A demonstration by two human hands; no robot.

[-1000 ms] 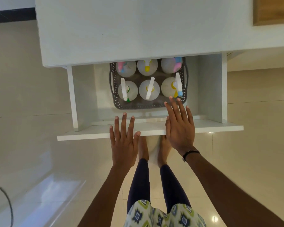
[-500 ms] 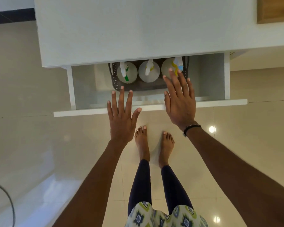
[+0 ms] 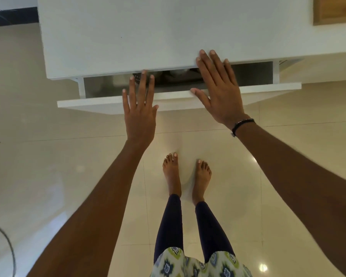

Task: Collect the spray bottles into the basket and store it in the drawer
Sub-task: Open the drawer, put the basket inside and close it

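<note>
The white drawer (image 3: pixel 268 89) stands out from the white cabinet (image 3: pixel 140 35) by only a narrow gap. In that gap a dark sliver of the grey perforated basket (image 3: pixel 169 77) shows; the spray bottles are almost fully hidden under the cabinet top. My left hand (image 3: pixel 139 111) lies flat with fingers spread against the drawer front, left of centre. My right hand (image 3: pixel 218 86) is flat too, its palm over the drawer front and its fingertips reaching onto the cabinet top. Neither hand holds anything.
Glossy cream floor tiles (image 3: pixel 278 156) spread below the drawer, where my bare feet (image 3: pixel 186 172) stand. A wooden panel (image 3: pixel 336 11) sits at the top right. A dark cable (image 3: pixel 8 242) curves at the lower left.
The drawer has slid inward under both flat hands, from wide open to nearly shut. The basket and bottles have gone out of sight beneath the cabinet top.
</note>
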